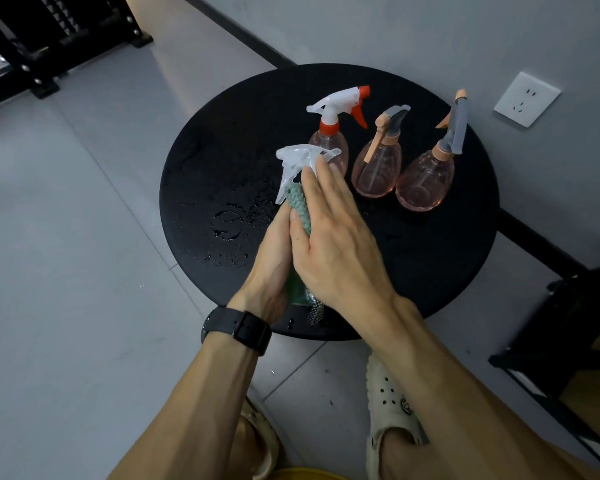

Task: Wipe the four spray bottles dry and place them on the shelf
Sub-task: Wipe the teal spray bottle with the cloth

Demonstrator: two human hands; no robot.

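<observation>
Over the round black table (430, 258) I hold a green spray bottle with a clear white trigger head (300, 161). My left hand (271, 268) grips its body from the left. My right hand (329, 237) presses a teal knitted cloth (297, 202) around the bottle's neck and body. Three pink see-through spray bottles stand behind on the table: one with a white and red trigger (329, 133), one with an orange and grey head (378, 168), and another orange and grey one (426, 178) at the right.
Water drops and a wet ring (227, 225) lie on the table's left part. A black shelf frame (561, 341) stands at the right, another black rack (49, 39) at the far upper left. A wall socket (527, 98) is behind the table. My sandalled feet (392, 410) are below.
</observation>
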